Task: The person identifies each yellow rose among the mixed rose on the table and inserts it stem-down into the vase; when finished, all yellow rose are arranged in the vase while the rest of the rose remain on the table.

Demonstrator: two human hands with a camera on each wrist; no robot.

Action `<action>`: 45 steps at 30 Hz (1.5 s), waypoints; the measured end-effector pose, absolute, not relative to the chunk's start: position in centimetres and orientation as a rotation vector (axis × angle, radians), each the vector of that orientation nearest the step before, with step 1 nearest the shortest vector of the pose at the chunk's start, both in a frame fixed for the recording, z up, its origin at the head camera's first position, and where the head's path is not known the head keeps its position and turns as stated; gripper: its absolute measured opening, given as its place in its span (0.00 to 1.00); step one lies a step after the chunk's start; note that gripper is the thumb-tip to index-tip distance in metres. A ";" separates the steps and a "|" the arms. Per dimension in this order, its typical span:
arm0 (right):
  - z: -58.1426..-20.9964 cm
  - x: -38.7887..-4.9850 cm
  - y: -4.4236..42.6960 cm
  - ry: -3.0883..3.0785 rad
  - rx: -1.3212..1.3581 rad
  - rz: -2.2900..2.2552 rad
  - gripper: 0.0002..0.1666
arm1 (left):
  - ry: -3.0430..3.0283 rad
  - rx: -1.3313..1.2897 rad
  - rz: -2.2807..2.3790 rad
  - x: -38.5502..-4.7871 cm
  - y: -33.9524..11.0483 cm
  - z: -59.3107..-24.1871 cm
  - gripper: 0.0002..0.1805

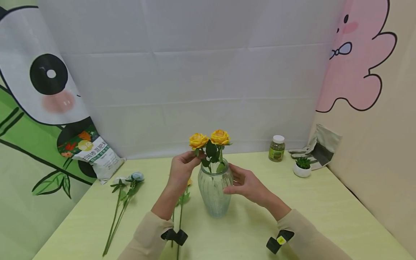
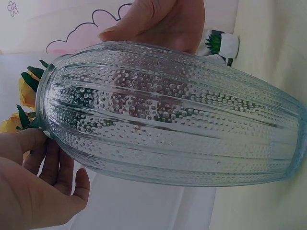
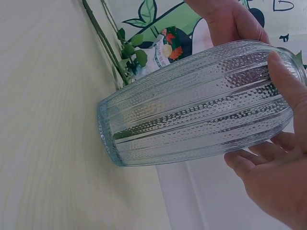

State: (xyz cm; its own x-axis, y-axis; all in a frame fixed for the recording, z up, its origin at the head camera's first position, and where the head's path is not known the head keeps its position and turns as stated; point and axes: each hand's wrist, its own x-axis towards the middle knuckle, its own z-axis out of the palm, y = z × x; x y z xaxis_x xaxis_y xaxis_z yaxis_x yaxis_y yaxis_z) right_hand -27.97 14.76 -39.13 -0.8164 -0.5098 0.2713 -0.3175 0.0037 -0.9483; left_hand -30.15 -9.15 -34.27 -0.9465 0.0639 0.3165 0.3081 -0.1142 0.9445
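Note:
A ribbed, pale blue-green glass vase [image 1: 215, 191] stands upright on the table, its dimpled surface close up in both wrist views. Two yellow roses [image 1: 220, 137] with dark green leaves rise out of its mouth. My left hand [image 1: 184, 169] is at the vase's left rim, its fingers pinching the left rose just under the bloom; the fingertips are partly hidden by leaves. On the other side, my right hand [image 1: 248, 184] holds the vase's upper body, thumb in front and fingers round the right and back. Under my left forearm lie more stems with a yellow bloom [image 1: 189, 182], partly covered.
Pale blue and white roses [image 1: 137, 177] lie at the left on the table [image 1: 260, 231]. A printed bag [image 1: 105, 159] leans behind them. At the back right are a white-lidded jar [image 1: 277, 148], a small potted succulent [image 1: 302, 168] and grey gloves [image 1: 321, 146].

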 end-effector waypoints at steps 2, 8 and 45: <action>-39.2 -28.0 14.7 2.112 -0.880 -1.926 0.55 | -1.967 -0.409 -2.200 -30.2 -9.2 -34.5 0.15; -39.1 -28.0 14.7 2.125 -0.873 -1.915 0.55 | -1.933 -0.357 -2.266 -30.2 -9.8 -35.2 0.15; -39.2 -28.0 14.8 2.159 -0.875 -1.888 0.55 | -2.912 -0.029 -1.188 -34.2 -19.6 -43.0 0.08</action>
